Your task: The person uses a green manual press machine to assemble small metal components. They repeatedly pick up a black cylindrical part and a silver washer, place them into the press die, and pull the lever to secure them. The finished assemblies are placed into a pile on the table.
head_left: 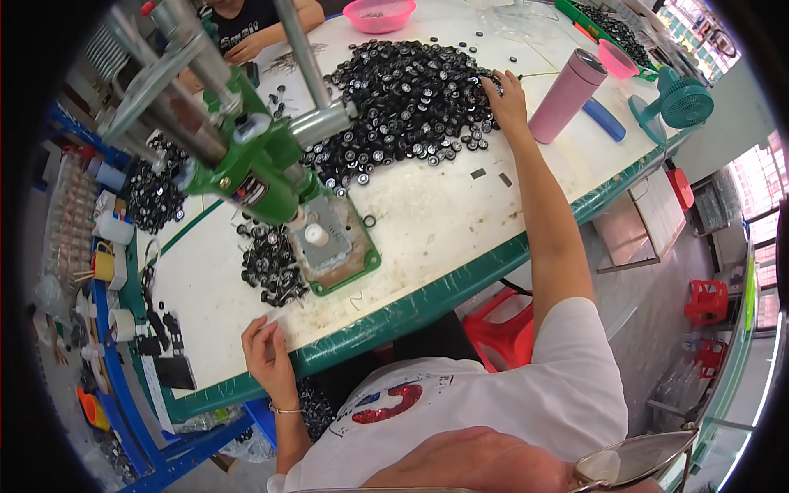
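My right arm stretches across the table to the right edge of a big heap of small black wheels with silvery centres (pixel 403 103). My right hand (pixel 505 100) touches that edge, its fingers apart; no wheel shows clearly in it. At the table's front edge, my left hand (pixel 269 361) hovers palm up with loosely bent fingers and nothing visible in it. Just beyond it lies a smaller pile of black wheels (pixel 271 264), beside the base of a green hand press (pixel 267 185). A round white piece (pixel 316 235) sits on the press's plate, below the ram.
A pink tumbler (pixel 569 96) stands right of my right hand, near a blue case (pixel 604 120) and a teal fan (pixel 686 103). A pink bowl (pixel 379 15) is at the back. Another person's arm (pixel 275 34) rests across the table. A red stool (pixel 501 329) is below the edge.
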{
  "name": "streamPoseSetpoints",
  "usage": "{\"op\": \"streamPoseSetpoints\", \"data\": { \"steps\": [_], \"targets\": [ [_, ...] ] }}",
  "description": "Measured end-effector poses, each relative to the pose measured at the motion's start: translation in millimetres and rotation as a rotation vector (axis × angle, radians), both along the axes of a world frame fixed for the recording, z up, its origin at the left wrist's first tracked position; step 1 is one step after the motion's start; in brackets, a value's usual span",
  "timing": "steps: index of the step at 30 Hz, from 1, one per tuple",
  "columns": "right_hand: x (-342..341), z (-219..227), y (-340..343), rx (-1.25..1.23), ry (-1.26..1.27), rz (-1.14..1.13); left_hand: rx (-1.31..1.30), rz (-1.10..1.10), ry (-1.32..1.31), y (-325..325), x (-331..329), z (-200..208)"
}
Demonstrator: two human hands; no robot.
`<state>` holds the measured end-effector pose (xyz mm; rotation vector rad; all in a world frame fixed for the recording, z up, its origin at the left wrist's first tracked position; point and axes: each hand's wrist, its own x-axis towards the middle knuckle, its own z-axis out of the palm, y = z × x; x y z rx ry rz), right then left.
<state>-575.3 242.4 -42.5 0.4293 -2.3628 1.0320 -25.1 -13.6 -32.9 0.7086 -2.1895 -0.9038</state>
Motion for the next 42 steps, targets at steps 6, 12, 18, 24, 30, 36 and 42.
{"op": "streamPoseSetpoints", "data": {
  "steps": [6, 12, 18, 24, 30, 36, 42],
  "targets": [
    [-16, 1, -8, -0.116, -0.273, 0.072, 0.061, 0.038, 0.049, 4, -4, 0],
    [23, 1, -18, -0.17, -0.334, 0.277, 0.065, 0.047, 0.031, 4, -3, -2],
    [89, 0, -40, -0.226, -0.29, 0.198, -0.02, 0.045, 0.035, 5, -5, -4],
    [145, -4, -76, -0.211, -0.112, 0.04, -0.098, 0.001, 0.077, 9, -3, 1],
    [178, -8, -95, -0.225, -0.047, 0.003, -0.05, -0.073, 0.108, 18, -7, 2],
    [195, -8, -105, -0.225, -0.035, 0.05, -0.014, -0.108, 0.131, 29, -6, 5],
    [197, 10, -67, -0.432, 0.068, 0.295, -0.038, -0.069, 0.117, 19, 6, 6]
  ]
}}
